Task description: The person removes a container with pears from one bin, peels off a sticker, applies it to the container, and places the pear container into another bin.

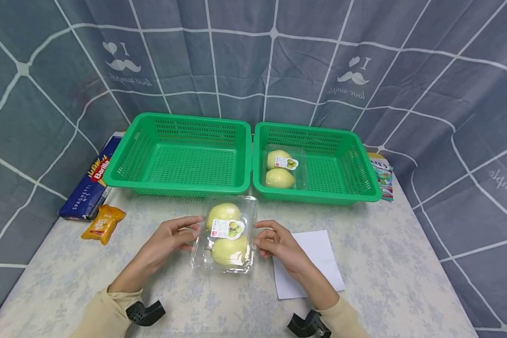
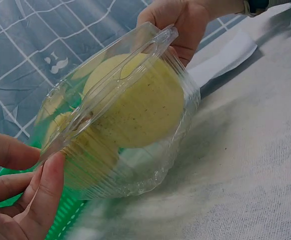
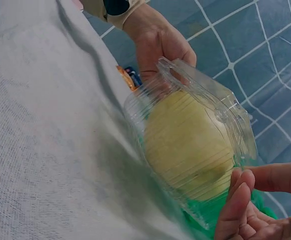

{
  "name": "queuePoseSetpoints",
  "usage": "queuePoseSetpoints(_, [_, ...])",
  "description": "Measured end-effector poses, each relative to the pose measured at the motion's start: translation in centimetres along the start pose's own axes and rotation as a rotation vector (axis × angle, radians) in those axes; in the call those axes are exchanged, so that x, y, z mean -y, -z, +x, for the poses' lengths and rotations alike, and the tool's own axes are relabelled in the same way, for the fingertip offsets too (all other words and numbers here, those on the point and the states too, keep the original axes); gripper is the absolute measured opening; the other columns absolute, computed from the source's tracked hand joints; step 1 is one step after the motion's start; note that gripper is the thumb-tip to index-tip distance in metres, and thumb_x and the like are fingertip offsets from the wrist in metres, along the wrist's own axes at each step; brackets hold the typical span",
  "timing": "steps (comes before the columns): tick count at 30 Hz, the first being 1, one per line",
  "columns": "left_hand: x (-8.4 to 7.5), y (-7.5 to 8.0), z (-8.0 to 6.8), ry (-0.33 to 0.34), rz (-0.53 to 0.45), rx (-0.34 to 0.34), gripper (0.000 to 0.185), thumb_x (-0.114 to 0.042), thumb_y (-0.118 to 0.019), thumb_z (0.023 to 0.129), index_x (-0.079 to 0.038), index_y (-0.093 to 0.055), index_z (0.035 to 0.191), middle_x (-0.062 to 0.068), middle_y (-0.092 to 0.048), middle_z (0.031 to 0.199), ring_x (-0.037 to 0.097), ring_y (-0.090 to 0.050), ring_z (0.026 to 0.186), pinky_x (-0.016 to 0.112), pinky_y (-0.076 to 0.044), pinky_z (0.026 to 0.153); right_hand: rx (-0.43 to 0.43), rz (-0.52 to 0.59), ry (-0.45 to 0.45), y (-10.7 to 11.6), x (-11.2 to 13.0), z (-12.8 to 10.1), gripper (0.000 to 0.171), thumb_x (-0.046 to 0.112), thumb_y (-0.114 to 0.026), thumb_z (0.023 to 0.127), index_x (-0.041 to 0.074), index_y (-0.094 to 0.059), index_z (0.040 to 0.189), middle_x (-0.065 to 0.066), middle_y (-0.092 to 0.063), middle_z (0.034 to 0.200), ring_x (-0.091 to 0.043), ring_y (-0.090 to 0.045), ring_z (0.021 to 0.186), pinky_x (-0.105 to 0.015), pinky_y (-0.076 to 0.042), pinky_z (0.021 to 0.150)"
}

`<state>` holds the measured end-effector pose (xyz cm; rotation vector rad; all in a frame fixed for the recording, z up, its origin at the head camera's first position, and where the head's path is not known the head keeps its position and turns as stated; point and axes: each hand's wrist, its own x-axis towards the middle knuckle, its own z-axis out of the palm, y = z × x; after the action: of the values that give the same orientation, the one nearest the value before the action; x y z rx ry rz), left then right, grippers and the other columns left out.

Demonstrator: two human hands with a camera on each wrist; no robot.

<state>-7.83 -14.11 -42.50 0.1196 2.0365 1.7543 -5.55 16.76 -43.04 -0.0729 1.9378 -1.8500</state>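
Note:
A clear plastic clamshell box (image 1: 201,256) with two yellow-green pears (image 1: 229,252) inside and a white label (image 1: 228,229) on its lid is held between both hands over the table. My left hand (image 1: 169,239) pinches its left rim between thumb and fingers; the left wrist view shows the fingertips (image 2: 53,165) at the lid's edge. On the opposite side, my right hand (image 1: 279,244) pinches the right rim, seen closely in the right wrist view (image 3: 258,205). The box's lid looks closed.
Behind stand two green baskets: the left one (image 1: 177,188) and the right one (image 1: 317,196), which holds another boxed pair of pears (image 1: 280,178). A spaghetti box (image 1: 84,195) and an orange packet (image 1: 103,224) lie left. White paper (image 1: 317,249) lies under the right forearm; a colourful packet (image 1: 382,176) lies far right.

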Motion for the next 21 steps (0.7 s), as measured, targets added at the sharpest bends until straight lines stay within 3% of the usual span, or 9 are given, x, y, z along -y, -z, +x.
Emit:
queuePoseSetpoints(9, [-0.8,-0.4,-1.2,-0.063,-0.067,0.110,0.059,-0.004,-0.063,0.094,0.011,-0.040,0.147,0.002,-0.057,0.113,0.002,-0.066,0.087,0.029,-0.061,0.077,0.022,0.010,0.025,0.7,1.2,-2.1,0.048,0.015,-0.064,0.097,0.002,-0.045,0.139,0.010,-0.064,0.088,-0.006,-0.055,0.070,-0.021,-0.049,0.069])
queuePoseSetpoints(21, [-1.9,-0.9,-1.7,-0.125,-0.105,0.261,0.062,-0.007,-0.062,0.097,0.011,-0.034,0.150,0.007,-0.053,0.118,0.004,-0.069,0.092,0.036,-0.063,0.081,0.011,0.029,0.061,1.4,1.3,-4.6,0.048,0.015,-0.061,0.099,0.002,-0.042,0.141,0.009,-0.063,0.089,-0.006,-0.055,0.071,-0.022,-0.048,0.070])
